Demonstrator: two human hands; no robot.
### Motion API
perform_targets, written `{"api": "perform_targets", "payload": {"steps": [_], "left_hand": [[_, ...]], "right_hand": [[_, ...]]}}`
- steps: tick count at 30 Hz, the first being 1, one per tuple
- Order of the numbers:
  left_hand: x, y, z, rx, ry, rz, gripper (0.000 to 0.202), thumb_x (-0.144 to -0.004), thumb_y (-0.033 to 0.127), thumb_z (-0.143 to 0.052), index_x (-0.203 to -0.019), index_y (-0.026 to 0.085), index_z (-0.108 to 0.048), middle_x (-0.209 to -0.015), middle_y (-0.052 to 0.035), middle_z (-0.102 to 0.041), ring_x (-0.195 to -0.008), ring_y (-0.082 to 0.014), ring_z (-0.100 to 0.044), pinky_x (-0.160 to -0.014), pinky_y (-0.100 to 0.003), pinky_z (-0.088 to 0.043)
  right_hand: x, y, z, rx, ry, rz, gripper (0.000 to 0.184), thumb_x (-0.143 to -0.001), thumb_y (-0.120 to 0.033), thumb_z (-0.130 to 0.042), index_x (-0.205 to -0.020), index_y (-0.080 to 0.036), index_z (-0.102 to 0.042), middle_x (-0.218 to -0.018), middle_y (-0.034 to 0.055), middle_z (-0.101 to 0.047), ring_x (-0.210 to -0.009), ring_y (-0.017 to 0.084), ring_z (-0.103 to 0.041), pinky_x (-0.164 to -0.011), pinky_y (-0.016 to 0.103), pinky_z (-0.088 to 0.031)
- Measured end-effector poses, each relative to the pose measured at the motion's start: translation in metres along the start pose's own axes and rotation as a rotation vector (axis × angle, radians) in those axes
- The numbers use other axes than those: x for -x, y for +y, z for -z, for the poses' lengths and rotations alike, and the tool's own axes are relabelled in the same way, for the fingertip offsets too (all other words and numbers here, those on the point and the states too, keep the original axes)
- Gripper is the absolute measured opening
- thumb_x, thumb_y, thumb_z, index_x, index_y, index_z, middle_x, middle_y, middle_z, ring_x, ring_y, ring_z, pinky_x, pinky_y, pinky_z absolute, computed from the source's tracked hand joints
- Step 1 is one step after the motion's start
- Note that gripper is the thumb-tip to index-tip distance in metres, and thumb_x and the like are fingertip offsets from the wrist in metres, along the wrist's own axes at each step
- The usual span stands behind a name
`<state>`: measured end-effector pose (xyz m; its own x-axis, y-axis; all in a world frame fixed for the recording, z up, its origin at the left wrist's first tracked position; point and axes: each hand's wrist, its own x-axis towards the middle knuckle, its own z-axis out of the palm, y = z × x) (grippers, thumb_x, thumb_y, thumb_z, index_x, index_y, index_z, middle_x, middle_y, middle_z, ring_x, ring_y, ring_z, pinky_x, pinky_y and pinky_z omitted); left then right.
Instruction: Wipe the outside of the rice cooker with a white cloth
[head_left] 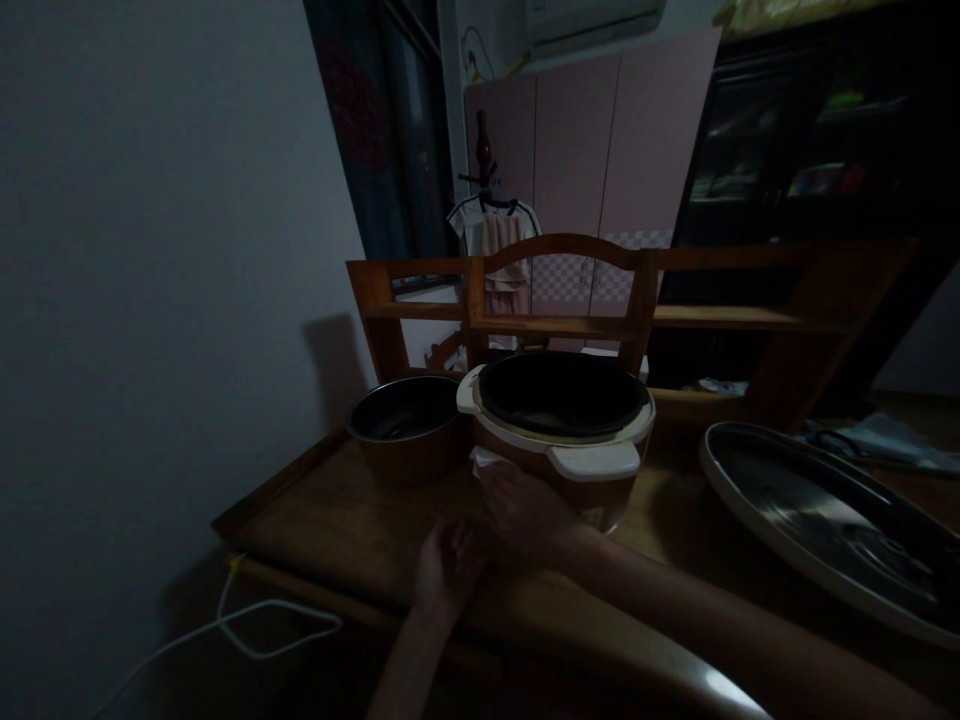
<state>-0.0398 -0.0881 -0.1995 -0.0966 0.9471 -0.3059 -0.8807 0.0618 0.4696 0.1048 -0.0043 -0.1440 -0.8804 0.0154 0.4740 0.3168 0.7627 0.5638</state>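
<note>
An electric cooker (517,460) with white handles and a black inner pot (562,395) stands on the wooden desk, its lid off. My right hand (521,508) presses a folded white wipe (487,459) against the cooker's lower front left side; whether it is paper or cloth I cannot tell. Below and to the left, my left hand (450,565) hovers over the desk with loosely curled fingers and nothing visible in it. A second round pot (409,450), dark inside, sits left of the cooker. At the right lies a large round lid (817,530) with a pale rim, tilted.
The wooden desk (322,530) has a raised shelf frame (559,325) behind the pots. The wall (187,250) borders its left side. A white cord (262,605) hangs off the front left edge. Papers or bags (892,440) lie behind the lid. The room is dim.
</note>
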Motion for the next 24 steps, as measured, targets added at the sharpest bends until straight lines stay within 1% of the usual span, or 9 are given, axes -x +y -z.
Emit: {"api": "perform_targets", "payload": {"steps": [3,7,11,13,16,18,21,22,24], "left_hand": [[-0.002,-0.001,0.003,0.043,-0.035,-0.001,0.043,-0.090,0.020,-0.059,-0.060,0.022,-0.029,-0.052,0.0059,-0.029,-0.041,-0.0067,-0.028,-0.041,-0.022,-0.025],[-0.003,-0.001,0.007,0.092,-0.081,0.014,0.041,-0.093,0.020,-0.056,-0.060,0.021,-0.031,-0.052,0.0060,-0.028,-0.040,-0.0060,-0.026,-0.040,-0.021,-0.022],[-0.002,-0.001,0.007,0.084,-0.096,0.029,0.041,-0.090,0.020,-0.057,-0.061,0.021,-0.029,-0.052,0.0058,-0.029,-0.041,-0.0059,-0.027,-0.040,-0.021,-0.023],[-0.002,-0.001,0.007,0.072,-0.091,0.026,0.041,-0.089,0.020,-0.059,-0.061,0.022,-0.028,-0.053,0.0061,-0.029,-0.041,-0.0061,-0.028,-0.041,-0.021,-0.024],[-0.004,-0.001,0.009,0.042,-0.045,0.004,0.041,-0.088,0.021,-0.062,-0.063,0.022,-0.030,-0.053,0.0070,-0.029,-0.041,-0.0061,-0.027,-0.041,-0.021,-0.024],[-0.005,-0.001,0.010,0.026,-0.052,0.003,0.040,-0.088,0.021,-0.063,-0.063,0.022,-0.031,-0.053,0.0071,-0.030,-0.041,-0.0061,-0.027,-0.041,-0.021,-0.024],[-0.006,0.000,0.011,0.029,-0.116,0.037,0.040,-0.089,0.021,-0.061,-0.062,0.021,-0.031,-0.052,0.0067,-0.029,-0.041,-0.0060,-0.027,-0.041,-0.021,-0.022],[-0.006,0.000,0.011,0.035,-0.133,0.046,0.040,-0.089,0.021,-0.060,-0.062,0.021,-0.031,-0.052,0.0066,-0.029,-0.040,-0.0059,-0.027,-0.041,-0.021,-0.022],[-0.005,0.000,0.011,0.046,-0.146,0.044,0.040,-0.090,0.020,-0.059,-0.061,0.021,-0.031,-0.051,0.0064,-0.029,-0.040,-0.0058,-0.027,-0.041,-0.021,-0.022]], "right_hand": [[0.008,0.004,0.006,-0.020,0.011,0.023,0.044,-0.101,-0.025,-0.053,-0.128,0.007,-0.065,-0.135,0.0270,-0.067,-0.124,0.029,-0.066,-0.113,0.041,-0.046],[0.021,0.010,0.016,-0.043,0.028,0.060,0.042,-0.102,-0.020,-0.049,-0.137,0.003,-0.060,-0.144,0.0228,-0.062,-0.128,0.026,-0.064,-0.115,0.038,-0.045],[0.035,0.014,0.029,-0.069,0.017,0.040,0.048,-0.103,-0.022,-0.049,-0.145,0.001,-0.052,-0.149,0.0210,-0.059,-0.132,0.026,-0.061,-0.115,0.038,-0.046],[0.042,0.015,0.035,-0.111,0.001,0.023,0.054,-0.103,-0.022,-0.050,-0.152,0.001,-0.044,-0.150,0.0203,-0.057,-0.133,0.026,-0.060,-0.114,0.038,-0.047],[0.053,0.019,0.046,-0.160,-0.010,0.013,0.060,-0.102,-0.016,-0.050,-0.158,-0.004,-0.034,-0.153,0.0177,-0.056,-0.132,0.024,-0.061,-0.111,0.037,-0.049],[0.060,0.023,0.052,-0.162,-0.008,0.028,0.058,-0.102,-0.014,-0.049,-0.158,-0.005,-0.036,-0.154,0.0164,-0.055,-0.131,0.023,-0.062,-0.108,0.036,-0.051],[0.071,0.031,0.060,-0.158,-0.001,0.073,0.052,-0.104,-0.016,-0.047,-0.155,-0.006,-0.042,-0.155,0.0147,-0.054,-0.132,0.023,-0.061,-0.106,0.037,-0.052],[0.075,0.034,0.062,-0.162,0.001,0.080,0.052,-0.104,-0.017,-0.048,-0.155,-0.006,-0.042,-0.155,0.0141,-0.054,-0.135,0.023,-0.059,-0.107,0.037,-0.051],[0.083,0.041,0.067,-0.178,-0.008,0.094,0.055,-0.104,-0.019,-0.050,-0.156,-0.006,-0.038,-0.158,0.0131,-0.050,-0.145,0.022,-0.049,-0.110,0.037,-0.048]]}}
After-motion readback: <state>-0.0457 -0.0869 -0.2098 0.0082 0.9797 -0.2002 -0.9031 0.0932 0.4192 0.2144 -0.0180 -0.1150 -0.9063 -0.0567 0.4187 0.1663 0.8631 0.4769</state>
